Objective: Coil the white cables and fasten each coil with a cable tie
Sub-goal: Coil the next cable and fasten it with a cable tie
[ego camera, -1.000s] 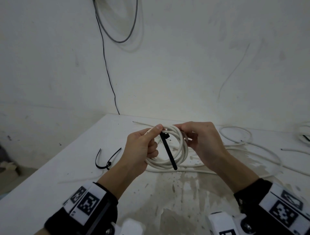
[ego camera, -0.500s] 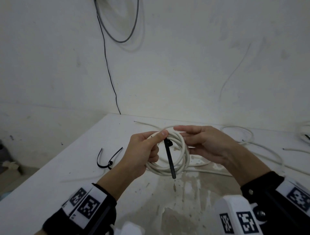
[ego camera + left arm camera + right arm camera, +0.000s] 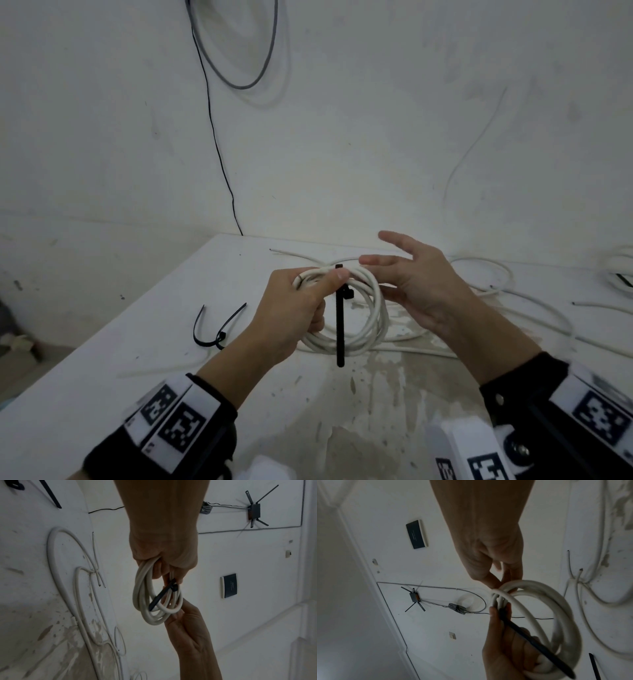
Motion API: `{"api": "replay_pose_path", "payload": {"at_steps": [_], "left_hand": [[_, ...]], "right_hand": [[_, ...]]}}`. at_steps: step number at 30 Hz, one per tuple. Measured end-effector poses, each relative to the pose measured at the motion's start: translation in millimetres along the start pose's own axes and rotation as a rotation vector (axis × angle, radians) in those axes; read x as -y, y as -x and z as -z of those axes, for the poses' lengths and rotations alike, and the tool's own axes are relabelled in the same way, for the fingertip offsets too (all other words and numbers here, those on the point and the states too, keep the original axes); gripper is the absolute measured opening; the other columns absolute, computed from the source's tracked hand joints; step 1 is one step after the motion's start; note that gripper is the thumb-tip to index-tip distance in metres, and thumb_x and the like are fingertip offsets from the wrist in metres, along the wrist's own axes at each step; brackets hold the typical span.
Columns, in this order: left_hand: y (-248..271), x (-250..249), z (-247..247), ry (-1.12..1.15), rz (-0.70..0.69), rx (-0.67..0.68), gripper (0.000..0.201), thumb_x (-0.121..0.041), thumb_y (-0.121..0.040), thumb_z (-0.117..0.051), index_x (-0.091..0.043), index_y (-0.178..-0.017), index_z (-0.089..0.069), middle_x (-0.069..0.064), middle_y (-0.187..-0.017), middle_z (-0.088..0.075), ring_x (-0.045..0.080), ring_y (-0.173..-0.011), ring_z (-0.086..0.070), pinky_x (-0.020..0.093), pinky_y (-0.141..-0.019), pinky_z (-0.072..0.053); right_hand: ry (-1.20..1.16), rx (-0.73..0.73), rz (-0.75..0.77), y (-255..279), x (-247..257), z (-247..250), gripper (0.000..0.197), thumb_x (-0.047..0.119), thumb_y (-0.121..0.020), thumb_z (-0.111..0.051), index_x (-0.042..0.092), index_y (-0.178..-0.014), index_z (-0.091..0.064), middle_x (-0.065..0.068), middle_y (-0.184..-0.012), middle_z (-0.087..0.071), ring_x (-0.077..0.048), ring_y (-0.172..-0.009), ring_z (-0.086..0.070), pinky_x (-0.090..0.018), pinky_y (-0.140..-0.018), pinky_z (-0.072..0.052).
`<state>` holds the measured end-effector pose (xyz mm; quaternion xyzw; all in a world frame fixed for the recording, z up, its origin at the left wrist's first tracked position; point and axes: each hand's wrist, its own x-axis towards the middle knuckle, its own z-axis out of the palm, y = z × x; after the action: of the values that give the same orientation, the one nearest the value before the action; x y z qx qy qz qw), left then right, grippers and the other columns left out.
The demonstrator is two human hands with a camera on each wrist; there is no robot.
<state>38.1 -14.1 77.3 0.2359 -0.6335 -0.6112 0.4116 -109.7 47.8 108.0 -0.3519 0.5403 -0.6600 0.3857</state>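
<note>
A coil of white cable (image 3: 375, 308) (image 3: 141, 595) (image 3: 556, 601) hangs above the table, gripped at its upper left by my left hand (image 3: 318, 291) (image 3: 164, 566), whose thumb lies along the top strands. A black cable tie (image 3: 339, 329) (image 3: 161, 596) (image 3: 532, 641) is looped round the coil by that thumb, and its long tail hangs straight down. Just right of the coil, my right hand (image 3: 394, 270) (image 3: 505, 577) has its fingers straight and spread. Its fingertips are at the coil's right rim and hold nothing.
Spare black cable ties (image 3: 219, 329) lie on the white table (image 3: 102, 394) to the left. Loose white cables (image 3: 479, 277) trail over the table's right half, and another coil (image 3: 616, 274) sits at the far right. A wall stands close behind the table.
My right hand has let go of the coil's top and opened, its fingers spreading up and to the right. The left hand keeps its grip, and the tie's tail now hangs more vertically.
</note>
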Motion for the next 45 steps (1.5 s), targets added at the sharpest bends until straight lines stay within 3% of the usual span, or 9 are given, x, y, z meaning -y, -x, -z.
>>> {"api": "replay_pose_path", "payload": {"at_steps": [4, 8, 11, 16, 24, 28, 37, 41, 45], "left_hand": [[-4.0, -3.1, 1.1, 0.125, 0.025, -0.108, 0.039, -0.012, -0.087, -0.062, -0.012, -0.048, -0.065, -0.006, -0.042, -0.021, 0.009, -0.036, -0.016, 0.016, -0.038, -0.018], [-7.9, -6.6, -0.1, 0.180, 0.044, -0.165, 0.049, -0.010, -0.087, -0.062, -0.015, -0.038, -0.058, -0.006, -0.040, -0.021, 0.008, -0.034, -0.017, 0.016, -0.037, -0.018], [-7.3, -6.3, -0.7, 0.177, 0.063, -0.156, 0.045, -0.011, -0.087, -0.061, -0.014, -0.042, -0.061, -0.006, -0.040, -0.020, 0.008, -0.034, -0.016, 0.016, -0.037, -0.017], [-2.9, -2.2, -0.7, 0.235, 0.102, -0.110, 0.013, -0.013, -0.084, -0.061, -0.004, -0.076, -0.055, -0.009, -0.041, -0.018, 0.006, -0.034, -0.015, 0.015, -0.036, -0.015], [-0.6, -4.8, -2.0, 0.313, 0.191, -0.105, 0.055, -0.048, -0.084, -0.053, -0.013, -0.042, -0.044, -0.006, -0.039, -0.016, 0.009, -0.035, -0.011, 0.020, -0.038, -0.011], [-2.5, -1.8, 1.3, 0.466, 0.234, -0.114, 0.050, -0.034, -0.096, -0.035, -0.013, -0.050, -0.035, -0.004, -0.034, -0.019, 0.008, -0.030, -0.013, 0.018, -0.037, -0.011], [1.8, -3.0, -2.0, 0.240, 0.145, -0.087, 0.054, -0.032, -0.096, -0.045, -0.017, -0.044, -0.042, -0.003, -0.043, -0.018, 0.010, -0.038, -0.012, 0.021, -0.043, -0.011], [1.4, -2.5, -3.7, 0.144, 0.097, -0.101, 0.052, -0.032, -0.094, -0.049, -0.016, -0.046, -0.039, -0.004, -0.044, -0.019, 0.010, -0.037, -0.014, 0.018, -0.040, -0.015], [2.8, 3.8, -2.5, 0.141, 0.085, -0.123, 0.047, -0.022, -0.094, -0.052, -0.015, -0.047, -0.050, -0.006, -0.040, -0.022, 0.009, -0.035, -0.016, 0.016, -0.037, -0.019]], "right_hand": [[-0.004, 0.058, 0.207, 11.8, -1.7, -4.6, 0.023, 0.002, -0.079, -0.070, 0.000, -0.101, -0.065, -0.012, -0.087, -0.071, -0.016, -0.075, -0.069, -0.023, -0.069, -0.056], [0.289, 0.175, 0.486, 24.0, -9.3, -9.3, 0.045, -0.006, -0.064, -0.081, 0.011, -0.101, -0.062, -0.005, -0.099, -0.071, -0.014, -0.091, -0.071, -0.026, -0.082, -0.056], [0.578, 0.123, 0.731, 20.0, -21.1, -9.1, 0.045, -0.002, -0.065, -0.077, 0.016, -0.104, -0.063, -0.001, -0.107, -0.068, -0.010, -0.097, -0.067, -0.028, -0.086, -0.054], [0.589, -0.030, 0.975, 8.5, -32.9, -9.3, 0.021, 0.002, -0.074, -0.071, 0.006, -0.094, -0.075, -0.001, -0.097, -0.072, -0.005, -0.095, -0.066, -0.019, -0.081, -0.054], [0.611, -0.096, 1.065, 3.2, -39.6, -10.3, 0.014, -0.001, -0.074, -0.069, 0.001, -0.086, -0.075, -0.009, -0.089, -0.074, -0.009, -0.089, -0.066, -0.011, -0.077, -0.053], [0.628, -0.088, 1.089, 2.4, -40.6, -10.1, 0.014, -0.002, -0.074, -0.069, 0.001, -0.085, -0.076, -0.010, -0.087, -0.074, -0.009, -0.090, -0.065, -0.006, -0.076, -0.050], [0.634, -0.060, 1.085, 0.3, -39.8, -8.5, 0.013, -0.001, -0.074, -0.068, 0.003, -0.083, -0.076, -0.007, -0.086, -0.075, -0.007, -0.087, -0.067, -0.010, -0.075, -0.052], [0.634, -0.063, 1.014, 7.8, -35.9, -9.5, 0.021, -0.004, -0.075, -0.070, 0.006, -0.094, -0.074, 0.002, -0.084, -0.075, -0.005, -0.081, -0.068, -0.019, -0.072, -0.056], [0.624, -0.022, 0.806, 8.7, -36.1, -9.2, 0.057, -0.001, -0.076, -0.074, 0.009, -0.128, -0.054, 0.010, -0.085, -0.072, -0.007, -0.078, -0.069, -0.019, -0.073, -0.055]]}}
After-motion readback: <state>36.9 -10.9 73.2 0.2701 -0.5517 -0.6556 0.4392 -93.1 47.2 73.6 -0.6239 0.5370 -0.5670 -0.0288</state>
